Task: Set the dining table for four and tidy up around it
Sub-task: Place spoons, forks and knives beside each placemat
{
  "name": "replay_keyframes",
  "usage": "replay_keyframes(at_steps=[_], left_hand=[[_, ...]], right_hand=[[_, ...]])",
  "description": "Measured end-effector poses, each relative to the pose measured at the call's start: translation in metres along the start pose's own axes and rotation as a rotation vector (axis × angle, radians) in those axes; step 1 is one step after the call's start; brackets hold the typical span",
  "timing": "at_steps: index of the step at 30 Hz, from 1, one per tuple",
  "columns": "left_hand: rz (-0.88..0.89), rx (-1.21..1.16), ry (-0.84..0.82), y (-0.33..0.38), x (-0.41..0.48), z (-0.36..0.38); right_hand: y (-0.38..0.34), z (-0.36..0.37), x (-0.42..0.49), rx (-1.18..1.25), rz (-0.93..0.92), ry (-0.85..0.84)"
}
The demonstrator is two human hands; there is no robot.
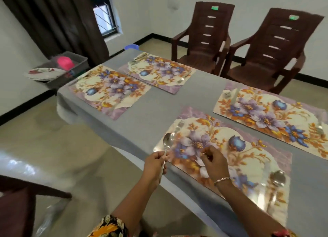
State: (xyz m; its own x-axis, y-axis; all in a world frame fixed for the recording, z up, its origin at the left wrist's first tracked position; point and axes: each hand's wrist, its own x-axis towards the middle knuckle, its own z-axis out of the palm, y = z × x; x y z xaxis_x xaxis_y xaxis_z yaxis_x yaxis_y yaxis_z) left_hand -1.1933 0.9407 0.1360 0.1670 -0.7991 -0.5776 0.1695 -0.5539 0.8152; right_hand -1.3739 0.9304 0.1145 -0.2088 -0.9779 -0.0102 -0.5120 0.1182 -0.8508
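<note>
Your left hand pinches the spoon by its handle; lay it straight along the placemat edge. Your right hand has curled fingers; if they hold something, I cannot tell.

Both bare forearms reach forward, side by side. The left grip hangs over the table's near edge, fingers curled round a spoon's handle. The right grip hovers just beside it, knuckles up, fingers bent, thumb near forefinger; whether they pinch anything is unclear.
</note>
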Motion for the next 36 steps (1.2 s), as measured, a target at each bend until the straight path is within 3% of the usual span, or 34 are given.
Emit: replay_keyframes(at_steps=[12,18,22,28,32,36], left_hand=[[0.068,-0.132,0.135,0.066,0.066,-0.217],[0.148,-0.096,0.177,0.093,0.096,-0.262],[0.187,-0.056,0.214,0.110,0.126,-0.277],[0.260,0.130,0.087,0.154,0.190,-0.287],[0.166,0.223,-0.061,0.181,0.231,-0.292],[0.117,0.263,-0.039,0.196,0.271,-0.307]], right_hand=[[-0.159,0.223,0.028,0.167,0.055,-0.477],[-0.213,0.294,0.025,0.380,0.310,-0.704],[-0.229,0.327,0.048,0.435,0.379,-0.690],[-0.240,0.364,0.105,0.506,0.474,-0.558],[-0.243,0.364,0.142,0.469,0.493,-0.397],[-0.230,0.353,0.175,0.379,0.550,-0.271]])
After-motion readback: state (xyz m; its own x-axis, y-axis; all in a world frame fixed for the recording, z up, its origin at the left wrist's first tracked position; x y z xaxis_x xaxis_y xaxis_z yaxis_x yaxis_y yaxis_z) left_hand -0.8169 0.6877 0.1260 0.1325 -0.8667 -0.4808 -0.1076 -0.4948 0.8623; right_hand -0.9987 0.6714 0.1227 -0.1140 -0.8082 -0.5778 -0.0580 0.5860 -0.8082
